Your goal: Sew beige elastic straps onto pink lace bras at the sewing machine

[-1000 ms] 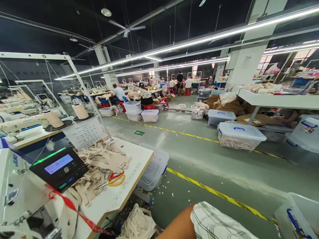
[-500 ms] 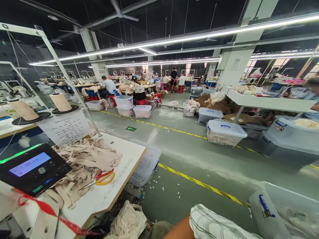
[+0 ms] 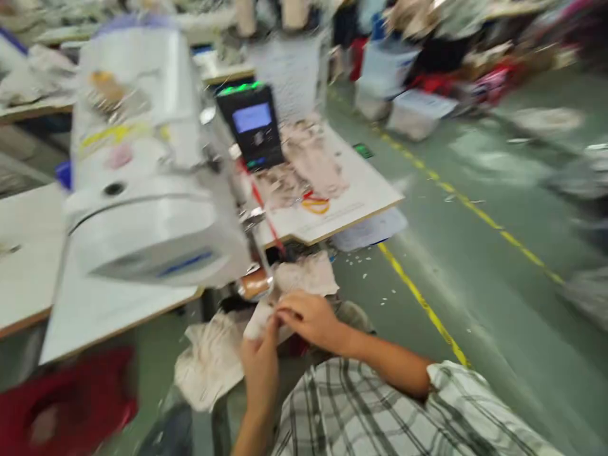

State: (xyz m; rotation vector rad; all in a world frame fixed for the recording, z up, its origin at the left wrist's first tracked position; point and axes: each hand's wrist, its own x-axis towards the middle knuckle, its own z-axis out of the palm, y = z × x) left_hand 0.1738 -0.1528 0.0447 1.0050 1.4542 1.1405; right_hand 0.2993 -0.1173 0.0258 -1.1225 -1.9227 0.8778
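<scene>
My left hand [image 3: 261, 358] pinches a small cream fabric piece [image 3: 258, 320] in front of the sewing machine [image 3: 147, 234]. My right hand [image 3: 313, 318] meets it from the right, fingertips pressed together at the same piece's edge. Motion blur hides the exact grip. Just beyond the hands lies more pale cloth [image 3: 308, 273]. A crumpled bundle of cream cloth [image 3: 209, 364] hangs at the left, near my lap. Orange-and-red-handled scissors [image 3: 316, 204] rest on the white tabletop [image 3: 349, 206], beside a heap of beige fabric strips [image 3: 313, 155].
A control panel with a lit screen [image 3: 251, 123] stands behind the strips. At lower left is a red stool [image 3: 71, 405]. A clear plastic bin [image 3: 373, 228] sits under the table corner. Yellow tape [image 3: 422, 301] crosses the green floor, and lidded bins [image 3: 420, 111] stand farther back.
My view has swung left and down, bringing the sewing machine, my lap and both hands into sight. Earlier, only part of an arm and a plaid sleeve showed.
</scene>
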